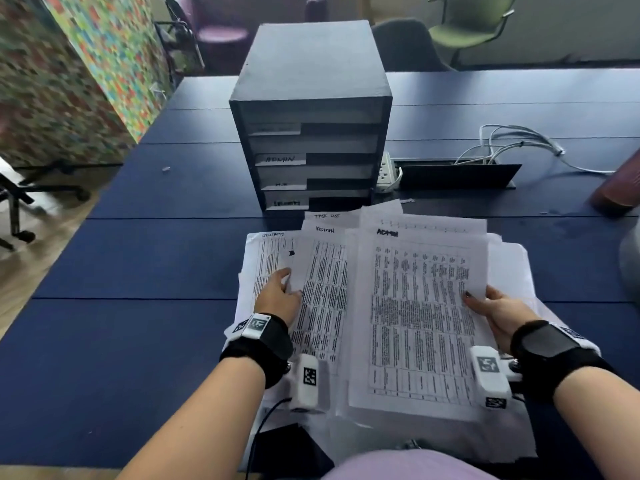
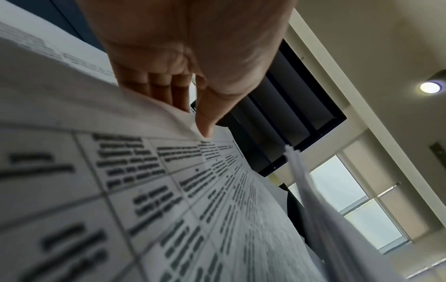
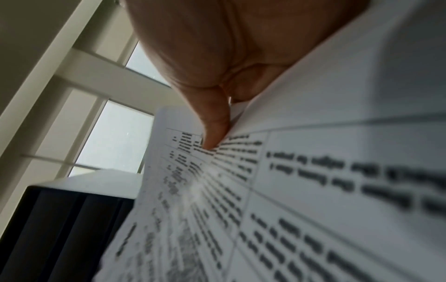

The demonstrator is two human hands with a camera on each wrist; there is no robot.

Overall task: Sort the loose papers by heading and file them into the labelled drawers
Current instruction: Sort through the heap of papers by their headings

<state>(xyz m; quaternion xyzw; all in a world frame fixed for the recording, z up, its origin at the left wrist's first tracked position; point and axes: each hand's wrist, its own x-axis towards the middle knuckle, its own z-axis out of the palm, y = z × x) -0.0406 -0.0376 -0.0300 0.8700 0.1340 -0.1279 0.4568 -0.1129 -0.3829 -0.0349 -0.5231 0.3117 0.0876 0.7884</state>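
A long dark-blue table (image 1: 145, 341) is seen on a pale wood floor (image 1: 20, 268). A multicoloured mosaic panel (image 1: 69, 74) is stood at left; a green chair (image 1: 474, 26) and purple armchair (image 1: 214, 26) are placed beyond. A round ceiling light (image 2: 430, 87) is lit beside tall blind-covered windows (image 2: 366, 215).

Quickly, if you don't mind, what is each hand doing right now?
Left hand: pinching an ADMIN sheet.
Right hand: gripping another ADMIN sheet.

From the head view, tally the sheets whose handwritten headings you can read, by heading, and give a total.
ADMIN: 2, the sheet at the left hand and the sheet at the right hand
SECURITY: 1
TASK LIST: 1
Total: 4; other sheets' headings are covered.
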